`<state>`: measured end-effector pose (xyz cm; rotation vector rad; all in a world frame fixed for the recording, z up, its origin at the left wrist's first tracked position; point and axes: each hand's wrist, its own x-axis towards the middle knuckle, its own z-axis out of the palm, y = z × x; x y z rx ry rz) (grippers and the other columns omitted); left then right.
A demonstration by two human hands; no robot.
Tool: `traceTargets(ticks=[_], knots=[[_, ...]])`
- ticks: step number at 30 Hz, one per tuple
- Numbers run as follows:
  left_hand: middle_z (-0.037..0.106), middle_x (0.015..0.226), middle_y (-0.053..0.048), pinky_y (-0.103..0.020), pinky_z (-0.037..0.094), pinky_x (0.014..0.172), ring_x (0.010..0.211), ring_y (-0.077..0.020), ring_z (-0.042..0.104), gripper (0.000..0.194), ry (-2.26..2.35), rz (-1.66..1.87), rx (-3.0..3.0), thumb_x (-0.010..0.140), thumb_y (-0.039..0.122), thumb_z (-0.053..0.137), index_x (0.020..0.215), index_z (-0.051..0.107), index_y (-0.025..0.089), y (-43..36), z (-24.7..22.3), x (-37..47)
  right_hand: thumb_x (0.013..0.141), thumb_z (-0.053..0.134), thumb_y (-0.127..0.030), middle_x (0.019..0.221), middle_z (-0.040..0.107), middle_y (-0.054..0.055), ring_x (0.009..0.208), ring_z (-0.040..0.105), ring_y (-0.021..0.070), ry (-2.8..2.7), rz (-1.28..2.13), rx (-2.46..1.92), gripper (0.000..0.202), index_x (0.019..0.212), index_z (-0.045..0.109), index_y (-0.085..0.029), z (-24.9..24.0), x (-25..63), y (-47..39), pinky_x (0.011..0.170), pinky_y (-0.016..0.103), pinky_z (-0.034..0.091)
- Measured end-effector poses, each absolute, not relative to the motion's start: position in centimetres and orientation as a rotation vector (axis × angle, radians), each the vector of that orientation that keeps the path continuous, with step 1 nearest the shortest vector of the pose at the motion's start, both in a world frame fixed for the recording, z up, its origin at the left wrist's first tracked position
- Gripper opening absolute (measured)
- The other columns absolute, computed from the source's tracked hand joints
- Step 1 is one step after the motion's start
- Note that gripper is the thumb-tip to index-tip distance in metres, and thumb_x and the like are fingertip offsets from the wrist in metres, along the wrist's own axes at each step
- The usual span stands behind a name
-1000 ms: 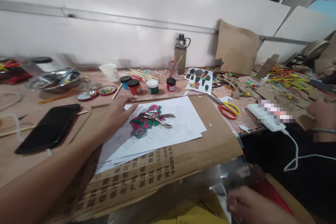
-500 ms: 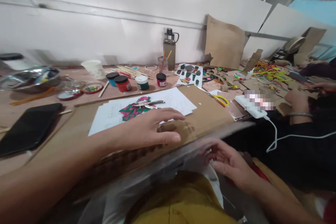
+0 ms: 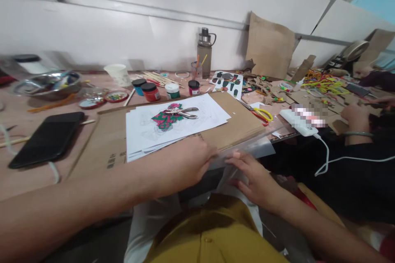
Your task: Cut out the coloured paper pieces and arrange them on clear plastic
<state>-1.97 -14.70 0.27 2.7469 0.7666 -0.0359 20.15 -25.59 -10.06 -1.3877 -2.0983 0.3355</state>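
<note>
A clear plastic sheet (image 3: 256,148) lies along the table's front edge, above my lap. My left hand (image 3: 193,158) is closed at its near edge, knuckles up, with the fingertips hidden. Just to the right, my right hand (image 3: 254,178) has the sheet between its thumb and fingers. Behind my hands, white papers (image 3: 138,131) lie stacked on a cardboard sheet (image 3: 243,121). On the papers rest a pink and green painted cut-out (image 3: 165,121) and a metal hole punch (image 3: 185,111).
Paint jars (image 3: 150,91), a paper cup (image 3: 117,74) and a bottle (image 3: 204,55) stand at the back. A black phone (image 3: 47,137) lies left. Scissors (image 3: 261,115) and a white power bank (image 3: 298,122) with a cable are right. A co-worker's hand (image 3: 354,115) is farther right.
My left hand has come down from above the cardboard to the plastic sheet, its fingers curling closed. My right hand has shifted slightly left, and the plastic sheet has stopped blurring.
</note>
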Motion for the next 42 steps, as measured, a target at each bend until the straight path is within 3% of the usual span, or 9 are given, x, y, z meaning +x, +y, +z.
traceTargets(ticks=[3,5,9,23,28,32,35,38,42], knots=[[0.077,0.087,-0.008,-0.029,0.05,0.069,0.075,-0.0211,0.071,0.028,0.741,-0.081,2.721,0.094,0.023,0.047,0.092,0.074,0.022,-14.2,1.0,-1.9,0.089,0.061,-0.016,0.131,0.063,0.019,0.126,0.055,0.0342,-2.246,-0.162,-1.555,0.044,0.134,0.06,-0.013,-12.1,20.6,-24.3,0.109,0.056,0.045],[0.077,0.089,-0.006,-0.029,0.048,0.067,0.075,-0.0207,0.071,0.03,0.751,-0.086,2.711,0.095,0.023,0.045,0.093,0.075,0.023,-13.8,1.8,-2.0,0.091,0.054,-0.01,0.126,0.067,0.017,0.12,0.06,0.0313,-2.283,-0.32,-1.527,0.04,0.129,0.065,-0.014,-12.7,21.2,-23.3,0.105,0.052,0.049],[0.078,0.092,-0.005,-0.029,0.047,0.068,0.08,-0.0212,0.071,0.033,0.742,-0.098,2.676,0.095,0.026,0.044,0.098,0.077,0.024,-13.3,2.5,-2.3,0.087,0.043,0.002,0.112,0.073,0.016,0.104,0.067,0.0255,-2.344,-0.346,-1.373,0.045,0.12,0.071,-0.012,-12.0,22.3,-22.2,0.095,0.042,0.054],[0.08,0.099,-0.001,-0.031,0.05,0.085,0.091,-0.0217,0.072,0.03,0.731,-0.027,2.614,0.092,0.03,0.049,0.101,0.078,0.026,-11.6,3.3,-2.5,0.094,0.049,-0.008,0.093,0.076,0.008,0.081,0.066,0.0192,-2.268,-0.458,-1.191,0.024,0.094,0.072,-0.017,-10.5,22.3,-22.7,0.076,0.033,0.049],[0.08,0.096,-0.001,-0.028,0.05,0.079,0.085,-0.0198,0.072,0.031,0.679,-0.045,2.57,0.095,0.031,0.048,0.1,0.078,0.028,-12.4,3.5,-2.6,0.097,0.057,-0.031,0.109,0.072,0.015,0.102,0.065,0.0255,-2.2,-0.077,-1.356,0.024,0.108,0.07,-0.015,-10.5,22.0,-23.3,0.089,0.04,0.053],[0.08,0.1,-0.001,-0.027,0.05,0.073,0.084,-0.0193,0.072,0.034,0.508,-0.164,2.418,0.097,0.044,0.048,0.107,0.077,0.03,-13.6,2.8,-2.6,0.099,0.051,-0.033,0.111,0.073,0.012,0.1,0.068,0.0253,-2.043,0.229,-1.496,0.027,0.114,0.07,-0.02,-11.5,22.3,-23.5,0.092,0.042,0.054],[0.078,0.107,-0.003,-0.028,0.051,0.078,0.09,-0.0203,0.072,0.039,0.503,-0.156,2.379,0.099,0.047,0.044,0.113,0.075,0.029,-13.8,1.2,-2.9,0.098,0.051,-0.029,0.108,0.075,0.01,0.096,0.069,0.0239,-1.968,0.336,-1.463,0.029,0.117,0.07,-0.022,-11.8,22.5,-24.0,0.095,0.041,0.053],[0.074,0.118,-0.007,-0.033,0.051,0.086,0.104,-0.0252,0.07,0.041,0.595,-0.083,2.501,0.09,0.052,0.06,0.123,0.071,0.029,-13.6,-1.1,-3.3,0.096,0.054,-0.034,0.107,0.075,0.01,0.104,0.068,0.0265,-1.771,0.457,-1.504,0.028,0.111,0.075,-0.022,-10.9,22.3,-26.0,0.1,0.044,0.05],[0.068,0.127,-0.01,-0.039,0.049,0.098,0.116,-0.0293,0.064,0.053,0.557,-0.059,2.606,0.08,0.047,0.075,0.128,0.068,0.025,-13.5,-3.4,-3.4,0.097,0.051,-0.052,0.112,0.074,0.009,0.095,0.069,0.024,-1.337,1.186,-1.358,0.041,0.122,0.072,-0.027,-9.6,22.0,-30.0,0.089,0.041,0.055]])
